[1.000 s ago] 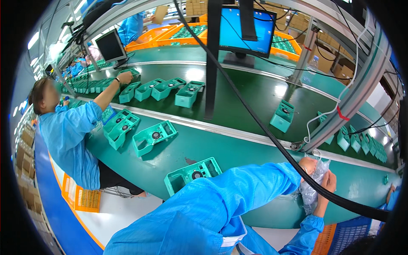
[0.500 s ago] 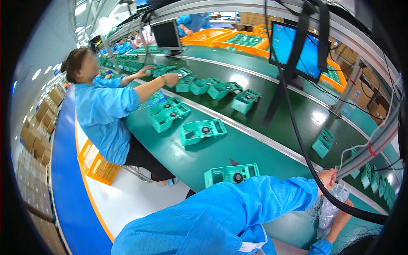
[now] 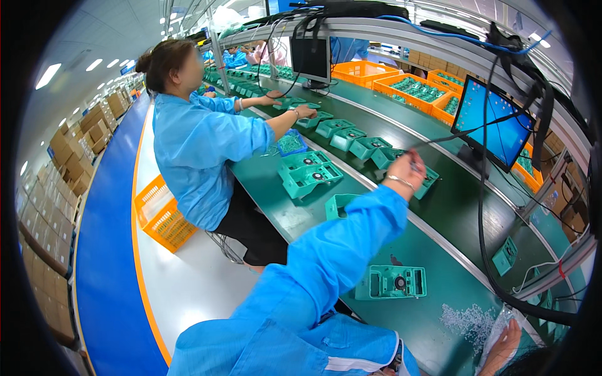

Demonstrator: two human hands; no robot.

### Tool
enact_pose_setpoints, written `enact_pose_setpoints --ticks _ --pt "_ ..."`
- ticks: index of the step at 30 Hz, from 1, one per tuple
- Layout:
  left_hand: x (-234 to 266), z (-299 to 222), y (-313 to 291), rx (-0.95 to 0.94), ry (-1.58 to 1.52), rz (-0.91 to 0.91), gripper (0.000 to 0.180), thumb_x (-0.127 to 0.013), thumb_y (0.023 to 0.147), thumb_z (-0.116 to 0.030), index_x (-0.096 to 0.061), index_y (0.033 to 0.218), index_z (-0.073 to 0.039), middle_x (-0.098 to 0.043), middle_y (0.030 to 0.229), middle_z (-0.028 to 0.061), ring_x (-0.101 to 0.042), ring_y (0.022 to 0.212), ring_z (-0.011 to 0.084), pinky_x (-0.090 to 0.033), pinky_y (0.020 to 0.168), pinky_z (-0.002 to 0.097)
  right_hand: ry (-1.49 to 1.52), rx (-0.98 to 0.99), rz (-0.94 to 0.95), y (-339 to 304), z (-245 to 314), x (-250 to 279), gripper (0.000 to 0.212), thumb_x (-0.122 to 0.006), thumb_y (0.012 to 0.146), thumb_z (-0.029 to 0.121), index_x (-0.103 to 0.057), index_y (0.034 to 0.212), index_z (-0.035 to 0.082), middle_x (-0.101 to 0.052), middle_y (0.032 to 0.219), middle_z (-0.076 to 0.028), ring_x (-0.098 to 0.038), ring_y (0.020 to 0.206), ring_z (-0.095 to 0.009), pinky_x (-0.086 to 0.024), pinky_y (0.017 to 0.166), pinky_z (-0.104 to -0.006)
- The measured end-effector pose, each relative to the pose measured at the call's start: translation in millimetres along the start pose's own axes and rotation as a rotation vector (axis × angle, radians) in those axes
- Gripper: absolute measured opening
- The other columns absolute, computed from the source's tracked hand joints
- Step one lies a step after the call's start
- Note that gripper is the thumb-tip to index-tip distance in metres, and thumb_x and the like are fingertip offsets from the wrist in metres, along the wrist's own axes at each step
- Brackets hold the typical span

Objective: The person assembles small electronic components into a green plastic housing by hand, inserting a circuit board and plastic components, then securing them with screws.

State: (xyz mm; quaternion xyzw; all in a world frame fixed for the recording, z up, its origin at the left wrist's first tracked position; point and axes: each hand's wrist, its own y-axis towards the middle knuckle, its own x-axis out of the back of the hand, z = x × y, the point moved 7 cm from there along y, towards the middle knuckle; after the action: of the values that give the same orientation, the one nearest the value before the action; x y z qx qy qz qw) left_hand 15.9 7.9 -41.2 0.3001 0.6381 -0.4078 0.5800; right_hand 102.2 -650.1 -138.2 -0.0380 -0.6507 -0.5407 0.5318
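My left hand (image 3: 407, 173) is stretched out over the conveyor belt. Its fingers are closed at the end of a black strap (image 3: 467, 131), which runs tautly from the frame on the right. Beneath the hand, a green plastic housing (image 3: 427, 183) is partly covered. At the lower right, my right hand (image 3: 505, 346) grips the side of a clear plastic bag (image 3: 497, 330); some fingers are hidden. Many small clear pieces (image 3: 467, 323) lie spilled beside the bag on the bench. A green housing with a round black part (image 3: 390, 282) stands nearer to me.
More green housings (image 3: 308, 173) stand on the bench, and a row (image 3: 347, 138) lines the belt. A co-worker (image 3: 207, 138) in blue reaches over it from the left. A monitor (image 3: 493, 124), a hanging black cable (image 3: 483, 232) and orange crates (image 3: 411, 91) are around.
My left hand has left the bag and moved left and away, over the belt, bringing the black strap along. Small clear pieces now lie spread on the bench. The view has shifted.
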Motion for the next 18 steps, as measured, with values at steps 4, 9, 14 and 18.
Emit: enact_pose_setpoints --ticks 4,9,14,18 --pt "-17 -112 -19 -0.078 -0.036 0.072 0.016 -0.05 0.109 -0.023 -0.059 0.114 -0.012 -0.057 0.079 0.0007 -0.058 0.07 0.0131 -0.046 0.058 0.0305 0.165 0.022 0.123 47 157 -2 0.036 -0.067 0.085 -0.007 -0.066 0.12 0.0 -0.065 0.118 -0.02 -0.061 0.111 -0.039 -0.047 0.099 -0.0456" --pt "-7 -225 -29 -0.25 -0.054 -0.013 0.015 -0.058 0.106 -0.022 -0.059 0.094 -0.013 -0.051 0.068 -0.0017 -0.051 0.058 0.0137 -0.04 0.049 0.0287 0.35 0.058 0.315 97 257 -16 0.027 -0.068 0.087 -0.003 -0.07 0.113 -0.001 -0.066 0.116 -0.02 -0.063 0.109 -0.037 -0.049 0.098 -0.0432" --pt "-10 -325 -24 -0.408 -0.168 -0.067 0.019 -0.048 0.11 -0.026 -0.062 0.108 -0.014 -0.053 0.07 -0.0012 -0.053 0.061 0.0137 -0.04 0.052 0.0296 0.533 0.112 0.409 129 313 -57 0.022 -0.072 0.083 0.002 -0.073 0.105 0.0 -0.07 0.106 -0.02 -0.066 0.105 -0.038 -0.05 0.096 -0.0431" --pt "-24 -397 -4 -0.469 -0.266 -0.115 0.026 -0.056 0.106 -0.032 -0.056 0.086 -0.016 -0.048 0.063 -0.0059 -0.047 0.053 0.0117 -0.037 0.045 0.0273 0.607 0.177 0.643 127 354 -118 0.01 -0.073 0.086 0.005 -0.076 0.094 0.001 -0.068 0.083 -0.012 -0.065 0.076 -0.025 -0.051 0.07 -0.0342"
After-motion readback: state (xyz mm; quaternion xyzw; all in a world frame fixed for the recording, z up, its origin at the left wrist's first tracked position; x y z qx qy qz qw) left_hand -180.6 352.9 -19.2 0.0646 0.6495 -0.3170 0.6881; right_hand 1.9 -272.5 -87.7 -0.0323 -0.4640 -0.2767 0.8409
